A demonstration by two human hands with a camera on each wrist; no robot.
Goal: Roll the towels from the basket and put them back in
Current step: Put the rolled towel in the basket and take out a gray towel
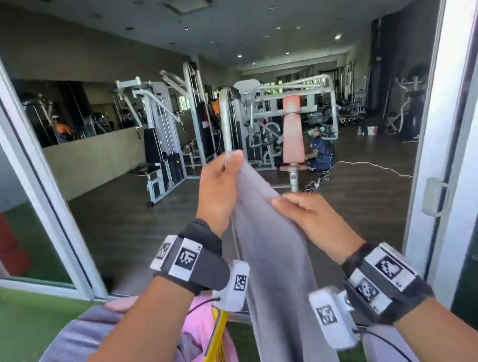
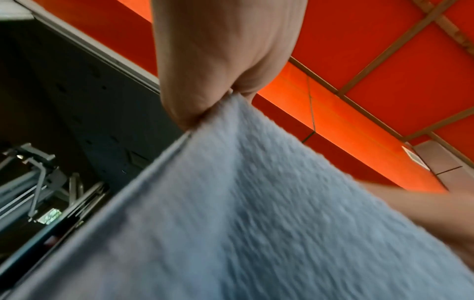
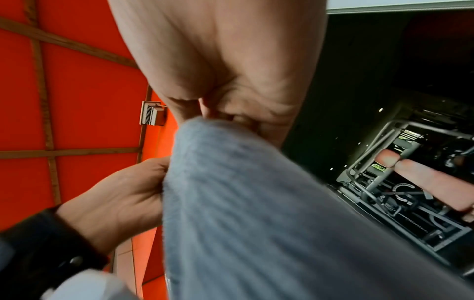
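Now a grey towel (image 1: 272, 265) is held up in the air by both hands. Its top edge is pinched by the left hand (image 1: 218, 194) at the higher corner and by the right hand (image 1: 314, 220) just below. The towel's long side hangs straight down from the fingers, soft and fluffy. A yellow basket (image 1: 213, 355) with holes in its wall is seen low on the left, and a pink towel (image 1: 200, 321) and another grey towel (image 1: 72, 345) are draped over its rim.
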